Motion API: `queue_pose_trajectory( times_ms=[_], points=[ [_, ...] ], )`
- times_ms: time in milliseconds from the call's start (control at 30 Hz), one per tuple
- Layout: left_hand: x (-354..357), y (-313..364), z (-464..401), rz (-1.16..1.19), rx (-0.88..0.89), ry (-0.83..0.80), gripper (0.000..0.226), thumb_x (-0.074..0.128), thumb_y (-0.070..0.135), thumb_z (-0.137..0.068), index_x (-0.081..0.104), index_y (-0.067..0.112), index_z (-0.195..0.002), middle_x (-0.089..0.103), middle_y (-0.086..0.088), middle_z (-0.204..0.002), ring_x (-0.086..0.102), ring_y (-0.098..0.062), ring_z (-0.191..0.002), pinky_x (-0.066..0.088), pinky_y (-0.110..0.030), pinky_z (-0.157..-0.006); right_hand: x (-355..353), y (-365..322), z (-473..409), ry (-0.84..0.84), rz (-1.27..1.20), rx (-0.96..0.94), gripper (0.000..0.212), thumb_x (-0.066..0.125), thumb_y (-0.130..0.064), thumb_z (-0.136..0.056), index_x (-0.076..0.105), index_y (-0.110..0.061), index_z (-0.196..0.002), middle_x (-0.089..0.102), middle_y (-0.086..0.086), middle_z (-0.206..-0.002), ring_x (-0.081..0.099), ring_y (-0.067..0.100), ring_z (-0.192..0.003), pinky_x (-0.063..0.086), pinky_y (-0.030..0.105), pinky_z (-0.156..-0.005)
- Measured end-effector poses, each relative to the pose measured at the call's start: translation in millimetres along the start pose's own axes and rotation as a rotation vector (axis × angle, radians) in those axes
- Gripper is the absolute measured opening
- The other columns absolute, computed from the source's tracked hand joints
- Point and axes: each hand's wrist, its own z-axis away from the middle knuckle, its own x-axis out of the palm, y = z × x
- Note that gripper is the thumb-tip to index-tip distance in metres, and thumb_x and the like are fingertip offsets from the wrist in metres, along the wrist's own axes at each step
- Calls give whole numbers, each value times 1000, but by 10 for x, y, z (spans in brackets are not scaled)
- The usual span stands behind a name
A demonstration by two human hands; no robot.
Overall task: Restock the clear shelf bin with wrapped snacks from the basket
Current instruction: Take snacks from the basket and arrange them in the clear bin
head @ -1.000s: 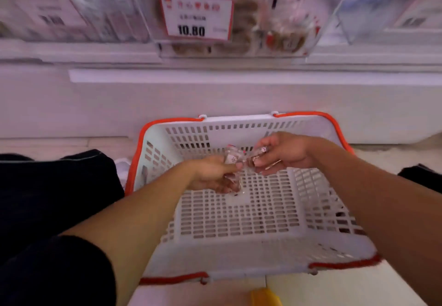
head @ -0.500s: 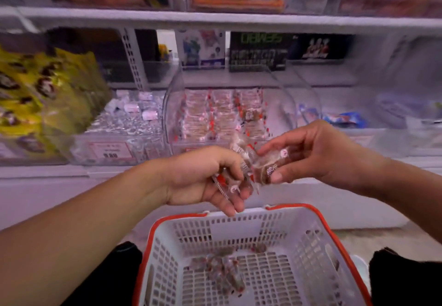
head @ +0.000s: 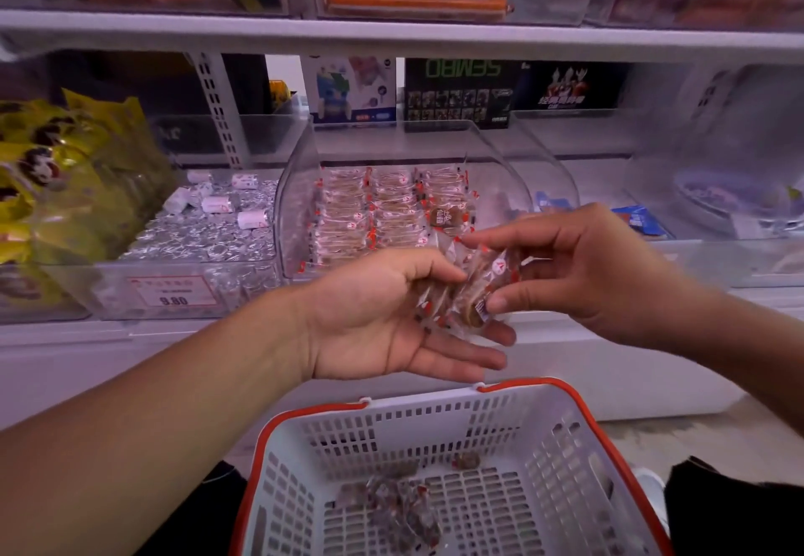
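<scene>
Left hand (head: pixel 383 316) cradling wrapped snacks (head: pixel 461 290), right hand (head: pixel 578 268) pinching one, just before clear bin (head: pixel 300 190) and above basket (head: pixel 435 412). Slippery wrappers, loose palm: could spill back down

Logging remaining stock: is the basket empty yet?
Not empty. A small cluster of wrapped snacks lies on the basket floor, with one more apart near the back.

One head-worn camera looks forward and down, close over the basket (head: pixel 435 416), facing the shelf bin (head: pixel 391 190).
</scene>
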Motion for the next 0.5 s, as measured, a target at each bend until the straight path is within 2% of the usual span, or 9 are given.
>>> queue_pose_trajectory(
  times_ms=[100,167,267,367,433,500],
  points=[
    [-2,-25,30,-96,40,-55,30,64,12,-89,66,-1,-115,68,-26,-115,70,-35,-105,61,-28,-77,46,3,-1,-25,85,-62,60,80,-20,-65,65,-23,-123,61,0,-120,65,8,-102,57,25,-84],
    [4,-51,41,-191,71,-14,21,72,10,-83,72,5,-103,72,-21,-109,70,-32,-106,60,-25,-80,85,1,7,-93,135,-70,64,74,-24,-74,55,-25,-135,56,-12,-135,56,-2,-120,50,19,-93],
    [17,-80,38,-289,88,55,17,78,8,-73,76,12,-89,74,-13,-95,72,-25,-96,60,-24,-76,147,21,46,-226,190,-44,68,63,-26,-88,34,-26,-150,52,-13,-143,48,-3,-130,42,26,-108],
    [37,-106,33,-432,88,108,23,77,-3,-75,74,17,-84,71,-4,-82,72,-13,-82,58,-21,-67,183,36,87,-304,320,-59,71,57,-22,-96,19,-26,-155,40,-14,-152,37,-5,-137,34,27,-115],
    [51,-119,35,-534,80,131,28,77,-9,-75,69,16,-83,69,-3,-78,70,-10,-75,57,-21,-66,194,10,91,-241,380,-138,72,65,-19,-93,26,-24,-154,40,-14,-153,36,-4,-138,35,21,-111],
    [62,-117,25,-612,73,178,31,79,-12,-73,65,14,-83,67,-2,-75,68,-10,-70,57,-21,-62,191,-49,76,-188,427,-220,67,77,-18,-84,45,-22,-144,53,-13,-139,48,-3,-127,40,15,-101]
  ],
)
